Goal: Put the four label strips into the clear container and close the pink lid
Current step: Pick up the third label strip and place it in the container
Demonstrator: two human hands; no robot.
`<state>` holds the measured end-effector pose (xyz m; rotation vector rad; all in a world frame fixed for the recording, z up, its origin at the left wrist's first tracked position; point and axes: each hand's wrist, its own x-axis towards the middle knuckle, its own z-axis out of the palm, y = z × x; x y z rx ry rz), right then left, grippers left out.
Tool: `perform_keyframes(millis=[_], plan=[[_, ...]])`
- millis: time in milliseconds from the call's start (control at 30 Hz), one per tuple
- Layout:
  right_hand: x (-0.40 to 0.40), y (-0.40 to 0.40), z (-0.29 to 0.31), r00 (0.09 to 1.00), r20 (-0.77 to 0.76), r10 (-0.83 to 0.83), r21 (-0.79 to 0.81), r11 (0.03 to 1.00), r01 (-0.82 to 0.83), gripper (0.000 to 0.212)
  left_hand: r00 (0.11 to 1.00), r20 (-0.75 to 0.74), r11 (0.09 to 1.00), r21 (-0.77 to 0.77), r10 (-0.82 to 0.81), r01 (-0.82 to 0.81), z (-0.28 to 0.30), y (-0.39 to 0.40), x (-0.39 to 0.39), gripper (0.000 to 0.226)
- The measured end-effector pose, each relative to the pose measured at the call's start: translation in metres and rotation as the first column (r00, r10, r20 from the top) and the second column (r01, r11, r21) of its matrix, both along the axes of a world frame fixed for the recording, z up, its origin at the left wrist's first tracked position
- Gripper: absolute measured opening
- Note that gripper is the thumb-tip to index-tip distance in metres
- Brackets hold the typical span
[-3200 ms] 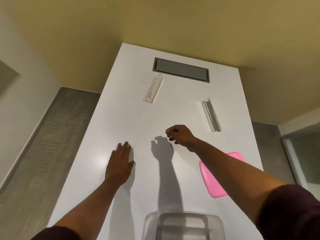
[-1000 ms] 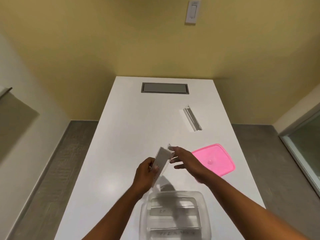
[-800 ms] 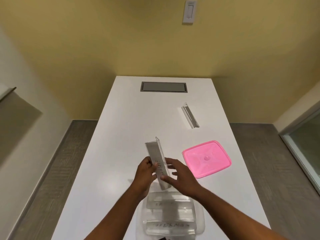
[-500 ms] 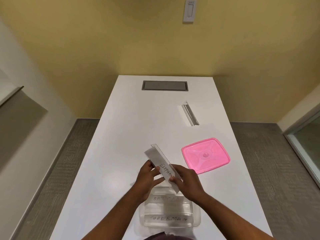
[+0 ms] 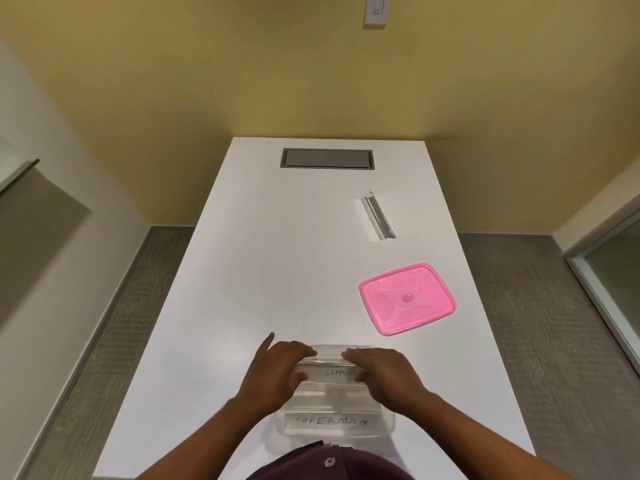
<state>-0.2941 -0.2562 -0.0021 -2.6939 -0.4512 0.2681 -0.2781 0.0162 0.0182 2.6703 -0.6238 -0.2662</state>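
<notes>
A dark maroon shirt with a button point(image 5: 328, 462) shows at the bottom edge. Both forearms reach forward over a white tabletop point(image 5: 263, 258). The left hand point(image 5: 277, 374) and right hand point(image 5: 384, 375) are curled, each pinching one end of a clear label strip point(image 5: 341, 373) held level across the far part of the clear container point(image 5: 388, 424); the left forefinger points away. The strip reads "ELEPHAN", with the rest covered by the right fingers point(image 5: 358, 356). Nearest the viewer, another strip point(image 5: 329, 421) lies inside the container and reads "SUPERMAN". Between these two, something clear lies in the container, but its writing cannot be read. The pink lid point(image 5: 407, 298) lies flat on the tabletop at two o'clock from the hands, well apart from the container. Beyond it, a further clear label strip point(image 5: 376, 216) lies at one o'clock. At twelve o'clock, a grey cable hatch point(image 5: 327, 159) is set into the tabletop's far end. A white wall switch point(image 5: 375, 10) is above.
</notes>
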Motion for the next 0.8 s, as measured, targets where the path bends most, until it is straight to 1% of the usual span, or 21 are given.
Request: perform_keyframes(millis=[100,300,467,667,800], plan=[[-0.005,0.006,-0.012,0.997,-0.049,0.06,-0.068,0.996,-0.063,0.058,0.998,-0.051,0.997,0.082,0.02,-0.016,-0.011,-0.002,-0.004,0.042],[-0.002,0.022,-0.026,0.995,-0.093,0.038,-0.191,0.98,-0.055,0.048,0.999,-0.045,0.958,0.288,0.015,-0.001,-0.018,-0.02,-0.005,0.042],[0.002,0.031,-0.033,0.995,-0.098,0.035,-0.263,0.963,-0.059,0.042,0.994,-0.076,0.923,0.383,0.083,-0.047,-0.022,-0.027,0.0,0.049],[0.006,0.033,-0.045,0.989,-0.142,0.031,-0.298,0.952,-0.072,0.047,0.988,-0.101,0.924,0.376,0.114,-0.068,-0.031,-0.028,0.0,0.049],[0.005,0.036,-0.049,0.992,-0.126,0.029,-0.297,0.953,-0.066,0.046,0.993,-0.099,0.929,0.371,0.064,-0.023,-0.031,-0.028,0.0,0.046]])
